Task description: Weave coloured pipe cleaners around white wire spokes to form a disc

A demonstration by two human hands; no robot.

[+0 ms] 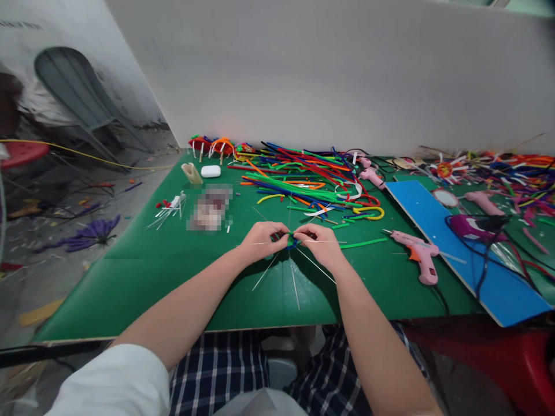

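Note:
My left hand (pixel 264 239) and my right hand (pixel 321 245) meet over the middle of the table. Thumb and fingers of both are pinched on a small blue-and-green pipe-cleaner hub (pixel 291 241). Thin white wire spokes (pixel 295 287) spread out from it on several sides, some passing by the hands. The fingers cover part of the hub. Just beyond lies a big heap of coloured pipe cleaners (pixel 295 173), with a green strip (pixel 364 243) to the right of my right hand.
A pink glue gun (pixel 418 254) lies at right beside a blue board (pixel 437 225), its cord trailing over the front edge. A purple tool (pixel 477 227) rests on the board. At left are white wires (pixel 170 212), a white case (pixel 210 171) and a blurred-out item (pixel 210 208).

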